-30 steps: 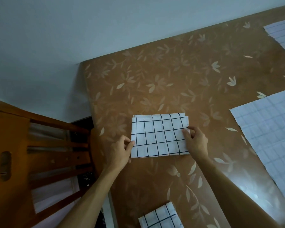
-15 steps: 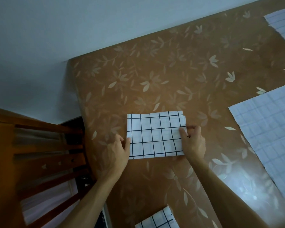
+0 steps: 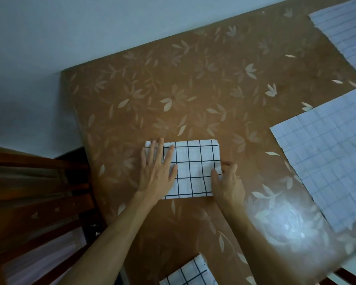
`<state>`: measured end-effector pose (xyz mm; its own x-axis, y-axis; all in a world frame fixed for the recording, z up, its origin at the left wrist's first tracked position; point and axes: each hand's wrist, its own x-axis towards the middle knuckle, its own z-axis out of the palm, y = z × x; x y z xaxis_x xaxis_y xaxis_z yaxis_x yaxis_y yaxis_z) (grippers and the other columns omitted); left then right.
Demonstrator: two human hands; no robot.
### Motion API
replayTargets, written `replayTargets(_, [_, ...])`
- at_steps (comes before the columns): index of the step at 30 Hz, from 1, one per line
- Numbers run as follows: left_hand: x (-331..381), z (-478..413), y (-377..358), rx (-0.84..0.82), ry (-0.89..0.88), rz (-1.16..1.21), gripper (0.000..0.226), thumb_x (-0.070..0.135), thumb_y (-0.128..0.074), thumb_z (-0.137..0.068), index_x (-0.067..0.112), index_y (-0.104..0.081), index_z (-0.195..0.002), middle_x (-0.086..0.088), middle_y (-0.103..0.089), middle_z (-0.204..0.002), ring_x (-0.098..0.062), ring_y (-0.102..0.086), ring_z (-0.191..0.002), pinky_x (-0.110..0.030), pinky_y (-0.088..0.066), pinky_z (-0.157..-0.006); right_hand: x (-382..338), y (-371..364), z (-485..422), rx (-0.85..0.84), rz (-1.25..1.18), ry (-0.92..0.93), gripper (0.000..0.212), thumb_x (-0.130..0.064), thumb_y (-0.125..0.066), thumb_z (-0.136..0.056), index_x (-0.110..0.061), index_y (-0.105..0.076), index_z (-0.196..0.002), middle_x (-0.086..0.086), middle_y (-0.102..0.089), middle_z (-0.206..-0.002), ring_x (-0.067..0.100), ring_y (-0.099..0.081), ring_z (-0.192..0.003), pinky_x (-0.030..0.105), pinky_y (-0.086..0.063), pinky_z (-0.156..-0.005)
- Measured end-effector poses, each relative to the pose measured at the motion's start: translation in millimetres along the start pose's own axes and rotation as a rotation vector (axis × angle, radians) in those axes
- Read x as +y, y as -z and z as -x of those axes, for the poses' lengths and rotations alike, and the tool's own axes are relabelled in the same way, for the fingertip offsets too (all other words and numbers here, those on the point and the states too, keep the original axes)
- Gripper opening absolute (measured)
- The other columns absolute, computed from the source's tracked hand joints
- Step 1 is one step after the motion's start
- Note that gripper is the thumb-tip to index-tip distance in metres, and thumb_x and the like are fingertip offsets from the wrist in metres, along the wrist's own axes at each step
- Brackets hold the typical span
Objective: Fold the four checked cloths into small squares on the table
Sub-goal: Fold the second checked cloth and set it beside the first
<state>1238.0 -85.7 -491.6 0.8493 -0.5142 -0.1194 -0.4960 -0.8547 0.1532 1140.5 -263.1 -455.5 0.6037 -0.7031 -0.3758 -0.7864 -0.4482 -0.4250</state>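
Left hand [image 3: 156, 171], spread, presses the half-folded middle cloth [image 3: 193, 171], right hand [image 3: 228, 182] pinches its edge; near cloth [image 3: 187, 274] appears folded, right cloth [image 3: 327, 161] and far cloth [image 3: 347, 33] lie unfolded.

- A home, most likely a dining corner.
- The bench [image 3: 193, 89] wears a glossy brown cover printed with pale leaves and flowers, like a household tablecloth.
- A slatted wooden chair [image 3: 39, 192] stands at its left edge.
- A plain pale wall [image 3: 90, 27] runs close behind it.
- Checked cloths [image 3: 327, 161] lie on top.
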Motion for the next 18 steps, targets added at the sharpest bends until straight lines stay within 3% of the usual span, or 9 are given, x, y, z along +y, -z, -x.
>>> replayTargets(6, [-2,-1,1,-0.021,0.001,-0.017,0.065,0.053,-0.036,-0.095,0.019,-0.039,-0.151,-0.017,-0.029,-0.161,-0.035,-0.028,-0.148,-0.06,-0.023,-0.117,14,4,17,0.076,0.049,0.095,0.037,-0.047,-0.048,-0.098,-0.018,-0.049,-0.121,0.01,-0.07,-0.106,0.034,-0.067,-0.092,0.043,-0.051,-0.079])
replayTargets(11, [-2,-4,5,-0.032,-0.025,-0.01,0.069,0.055,-0.034,-0.091,0.018,-0.043,-0.148,-0.019,-0.031,-0.159,-0.038,-0.029,-0.146,-0.061,-0.022,-0.118,30,4,29,0.064,0.084,0.11,0.036,-0.043,-0.049,-0.098,-0.02,-0.047,-0.125,0.004,-0.07,-0.102,0.025,-0.059,-0.092,0.038,-0.043,-0.081])
replayTargets(15, [-2,0,1,-0.004,-0.095,-0.018,0.067,0.052,-0.037,-0.094,0.016,-0.04,-0.15,-0.019,-0.027,-0.161,-0.037,-0.025,-0.149,-0.062,-0.016,-0.119,25,1,27,0.23,0.084,0.141,0.046,-0.034,-0.062,-0.092,-0.012,-0.051,-0.13,0.012,-0.058,-0.126,0.031,-0.05,-0.114,0.046,-0.041,-0.096])
replayTargets(18, [-4,4,-6,0.008,-0.207,-0.023,0.063,0.05,-0.038,-0.098,0.017,-0.038,-0.152,-0.017,-0.022,-0.164,-0.034,-0.019,-0.152,-0.061,-0.011,-0.121,-5,-11,21,0.251,0.13,0.427,0.044,-0.019,-0.058,-0.094,-0.012,-0.048,-0.136,0.014,-0.038,-0.153,0.032,-0.035,-0.14,0.045,-0.033,-0.11])
